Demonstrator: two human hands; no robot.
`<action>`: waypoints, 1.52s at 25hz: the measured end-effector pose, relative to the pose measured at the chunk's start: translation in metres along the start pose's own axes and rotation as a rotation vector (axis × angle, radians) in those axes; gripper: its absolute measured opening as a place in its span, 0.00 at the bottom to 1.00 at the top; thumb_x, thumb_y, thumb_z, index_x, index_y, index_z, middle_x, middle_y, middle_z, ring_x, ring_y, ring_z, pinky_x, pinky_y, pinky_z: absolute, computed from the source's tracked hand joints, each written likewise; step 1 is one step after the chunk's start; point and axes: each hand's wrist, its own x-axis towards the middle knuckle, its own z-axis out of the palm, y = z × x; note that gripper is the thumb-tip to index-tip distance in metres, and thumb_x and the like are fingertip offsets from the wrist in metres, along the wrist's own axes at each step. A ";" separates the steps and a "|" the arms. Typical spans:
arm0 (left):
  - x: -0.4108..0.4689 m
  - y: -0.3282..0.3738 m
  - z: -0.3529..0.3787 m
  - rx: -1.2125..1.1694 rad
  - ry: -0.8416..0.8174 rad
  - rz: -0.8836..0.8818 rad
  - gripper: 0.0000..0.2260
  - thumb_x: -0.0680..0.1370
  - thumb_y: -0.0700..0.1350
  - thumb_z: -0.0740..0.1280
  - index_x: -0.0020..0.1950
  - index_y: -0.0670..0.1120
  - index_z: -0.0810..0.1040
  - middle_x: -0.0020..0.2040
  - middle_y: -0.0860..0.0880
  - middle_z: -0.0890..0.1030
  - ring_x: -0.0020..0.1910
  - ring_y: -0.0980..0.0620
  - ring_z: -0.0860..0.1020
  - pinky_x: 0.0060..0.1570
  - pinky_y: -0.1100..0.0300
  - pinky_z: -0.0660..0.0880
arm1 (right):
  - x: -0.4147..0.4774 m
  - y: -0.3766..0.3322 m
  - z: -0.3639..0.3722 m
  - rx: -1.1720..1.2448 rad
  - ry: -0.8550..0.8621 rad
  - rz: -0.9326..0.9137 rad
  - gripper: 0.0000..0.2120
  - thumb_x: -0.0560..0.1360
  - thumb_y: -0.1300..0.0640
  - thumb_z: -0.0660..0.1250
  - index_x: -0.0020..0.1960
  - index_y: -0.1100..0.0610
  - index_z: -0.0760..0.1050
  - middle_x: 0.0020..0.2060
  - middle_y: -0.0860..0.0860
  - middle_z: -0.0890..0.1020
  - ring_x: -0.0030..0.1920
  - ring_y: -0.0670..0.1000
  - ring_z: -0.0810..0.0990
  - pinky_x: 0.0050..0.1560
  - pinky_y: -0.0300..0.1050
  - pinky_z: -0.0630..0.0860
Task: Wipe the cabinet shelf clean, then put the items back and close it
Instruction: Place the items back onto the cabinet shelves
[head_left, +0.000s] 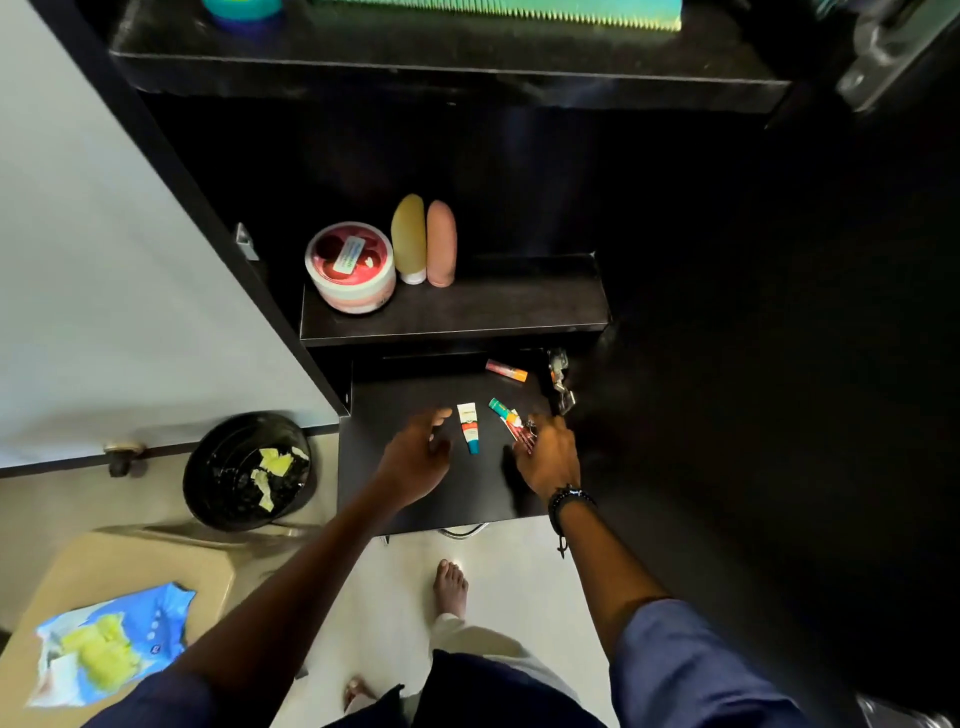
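The open black cabinet has a middle shelf (519, 306) and a lower pull-out shelf (405, 395). On the middle shelf stand a round pink-lidded jar (349, 266), a yellow tube (408, 239) and a pink tube (441, 243). A small white tube (469, 427), a green-capped tube (503, 410) and a red-orange stick (506, 369) lie on the lower shelf. My left hand (415, 462) hovers with fingers apart just left of the white tube. My right hand (548, 457) rests at the green-capped tube, fingers touching small red items (523, 439).
The white cabinet door (104, 260) stands open at left. A black bin (248, 470) with yellow scraps sits on the floor. A blue wipes pack (111, 642) lies on a beige stool (130, 571). My bare foot (451, 582) is below the shelf. A metal hinge (560, 379) is at right.
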 end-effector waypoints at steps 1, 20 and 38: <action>0.004 -0.002 0.004 0.011 -0.029 -0.038 0.20 0.77 0.40 0.65 0.69 0.47 0.69 0.65 0.44 0.75 0.61 0.44 0.76 0.61 0.48 0.74 | 0.006 0.003 0.003 -0.029 -0.022 0.003 0.21 0.74 0.56 0.69 0.66 0.57 0.70 0.61 0.58 0.72 0.60 0.60 0.73 0.59 0.52 0.75; 0.003 -0.027 0.028 -0.063 -0.098 -0.188 0.17 0.78 0.41 0.66 0.66 0.41 0.72 0.60 0.43 0.79 0.56 0.45 0.79 0.54 0.60 0.74 | 0.026 -0.017 0.013 0.206 0.022 -0.024 0.13 0.74 0.61 0.67 0.57 0.62 0.72 0.50 0.61 0.82 0.50 0.59 0.81 0.51 0.51 0.76; -0.031 -0.013 -0.042 -0.354 0.198 -0.094 0.05 0.77 0.42 0.68 0.52 0.45 0.76 0.46 0.48 0.83 0.33 0.52 0.80 0.27 0.70 0.71 | 0.025 -0.064 0.062 0.299 -0.298 0.060 0.09 0.68 0.52 0.76 0.42 0.55 0.78 0.43 0.57 0.84 0.48 0.59 0.83 0.52 0.56 0.80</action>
